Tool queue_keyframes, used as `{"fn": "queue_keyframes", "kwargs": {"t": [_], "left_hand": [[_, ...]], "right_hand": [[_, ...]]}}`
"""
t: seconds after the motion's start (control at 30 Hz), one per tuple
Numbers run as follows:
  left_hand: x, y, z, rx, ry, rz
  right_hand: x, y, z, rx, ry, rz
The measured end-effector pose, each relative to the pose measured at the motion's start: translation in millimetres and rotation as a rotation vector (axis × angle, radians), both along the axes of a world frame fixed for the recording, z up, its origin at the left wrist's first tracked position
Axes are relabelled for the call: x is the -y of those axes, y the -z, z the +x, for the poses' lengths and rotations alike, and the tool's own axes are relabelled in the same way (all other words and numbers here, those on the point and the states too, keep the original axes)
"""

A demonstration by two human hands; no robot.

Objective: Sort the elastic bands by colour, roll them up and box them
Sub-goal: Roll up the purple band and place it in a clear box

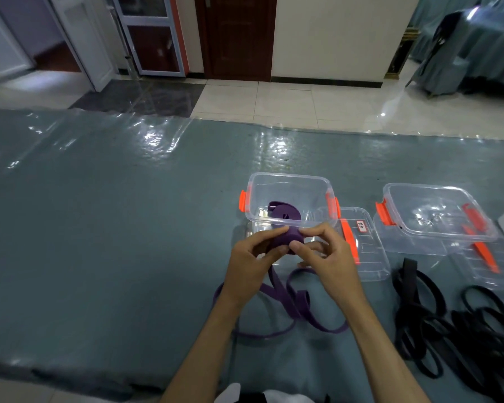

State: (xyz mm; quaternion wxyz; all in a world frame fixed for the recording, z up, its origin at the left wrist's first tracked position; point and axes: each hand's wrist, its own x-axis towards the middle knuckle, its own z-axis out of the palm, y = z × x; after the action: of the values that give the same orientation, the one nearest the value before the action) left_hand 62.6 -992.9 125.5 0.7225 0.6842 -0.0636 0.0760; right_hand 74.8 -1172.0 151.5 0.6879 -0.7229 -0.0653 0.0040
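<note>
A purple elastic band [288, 239] is partly rolled into a small coil between both hands, just in front of a clear box. My left hand [253, 260] grips the coil from the left. My right hand [323, 257] pinches it from the right with thumb and fingers. The band's loose length [297, 306] trails down in loops onto the table. The clear box with orange latches [291, 181] holds one rolled purple band [282, 212]. A second clear box [437, 190] stands to the right, with nothing in it. Black bands [460, 324] lie in a tangled heap at the right.
Two clear lids with orange clips lie flat: one lid [367, 251] between the boxes, another lid [489, 266] in front of the right box. The table [99, 228] wears a grey-green cloth under glossy plastic. Its near edge runs along the bottom left.
</note>
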Motion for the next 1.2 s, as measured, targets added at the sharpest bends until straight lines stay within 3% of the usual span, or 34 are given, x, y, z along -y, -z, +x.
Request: {"fn": "queue_keyframes", "kwargs": {"t": [0.07,0.33,0.5,0.9,1.07,1.2], "left_hand": [[1.5,-0.1,-1.5,0.002,-0.046,0.018],[-2.6,-9.9,4.2,0.032,-0.033,-0.047],[-0.1,-16.0,3.2,0.006,-0.119,-0.168],[0.2,-12.7,4.3,0.090,-0.070,-0.033],[7.1,-17.2,2.7,0.091,-0.144,-0.106],[3.6,-9.2,2.3,0.126,-0.194,-0.096]], "right_hand": [[-0.1,-2.5,0.5,0.032,0.043,-0.049],[-8.3,-2.2,-5.4,-0.004,-0.037,0.175],[-4.6,-3.5,-3.7,-0.005,0.032,0.070],[-11.4,-4.8,-6.3,-0.078,-0.006,0.310],[-11.1,-9.3,-1.6,-0.036,0.023,0.286],[-9.2,-12.5,1.6,-0.039,-0.016,0.131]]}}
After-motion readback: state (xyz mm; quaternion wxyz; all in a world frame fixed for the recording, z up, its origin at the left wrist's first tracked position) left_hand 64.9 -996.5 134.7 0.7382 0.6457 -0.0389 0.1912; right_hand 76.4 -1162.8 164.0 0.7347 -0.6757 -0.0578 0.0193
